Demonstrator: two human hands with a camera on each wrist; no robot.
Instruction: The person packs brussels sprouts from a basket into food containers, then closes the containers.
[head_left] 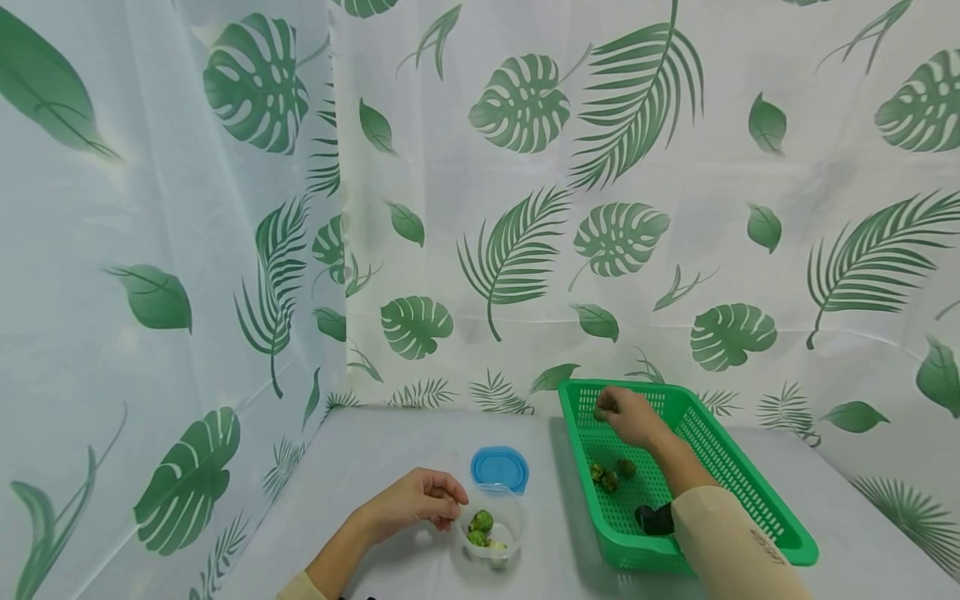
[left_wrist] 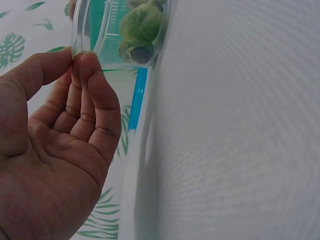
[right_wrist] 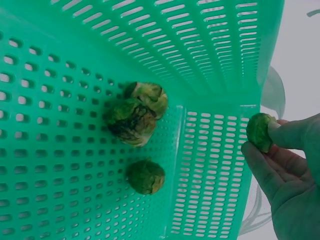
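My left hand (head_left: 422,503) pinches the rim of a clear plastic tub (head_left: 515,533) between thumb and fingertips. Inside the tub lie several green Brussels sprouts (head_left: 480,522), one of them seen large through the wall in the left wrist view. My right hand (head_left: 633,419) reaches over the far part of a green plastic basket (head_left: 799,553). Between its thumb and fingers it holds a Brussels sprout (right_wrist: 260,132), close to the far rim in the right wrist view. Below, on the basket floor, are a browned, dark-spotted pair of sprouts (right_wrist: 131,121) and a single rounder sprout (right_wrist: 145,176).
A blue lid (head_left: 499,468) lies flat on the white table (head_left: 420,429) just behind the tub. Slotted basket walls stand around the right hand. Leaf-printed sheeting (head_left: 517,250) closes off the back and the left side.
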